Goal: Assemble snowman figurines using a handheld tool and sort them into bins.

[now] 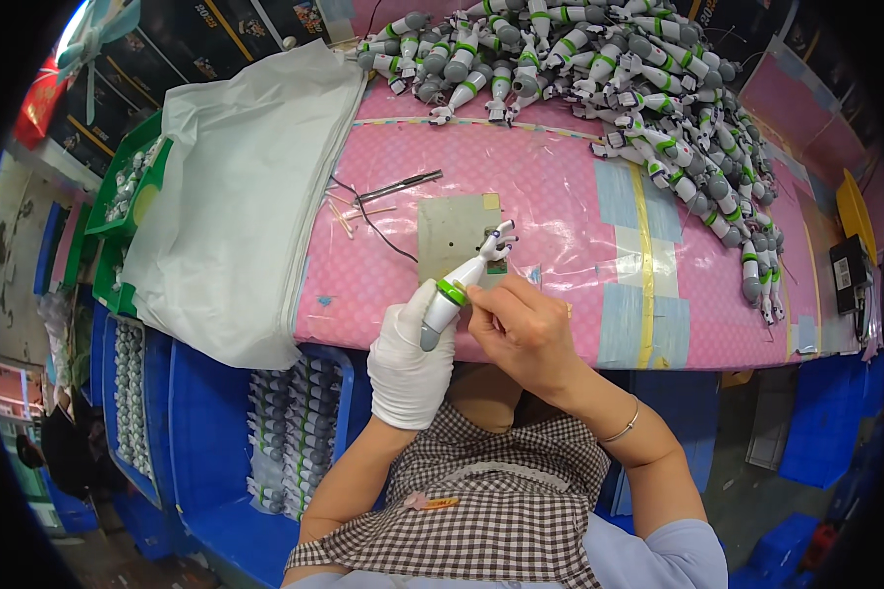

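My left hand (410,365), in a white glove, is wrapped round a toy robot arm (469,273) above the table's near edge. The arm is white with a bright green band, a grey rounded end toward me and a small fingered hand pointing away to the right. Against the green band, my bare right hand (528,329) is closed in a pinch. A tiny thing may sit between its fingertips, but its kind is hidden. Beneath the toy hand lies a flat grey plate (442,231). Left of it are dark tweezers (403,186) and several cotton swabs (342,220).
A big heap of similar toy arms (648,79) covers the table's far and right side. White sheeting (246,187) drapes its left part. Below left stands a blue bin (206,422) with rows of toy arms; green trays (128,196) hold small parts. A dark cable (388,236) crosses the pink tabletop (550,187).
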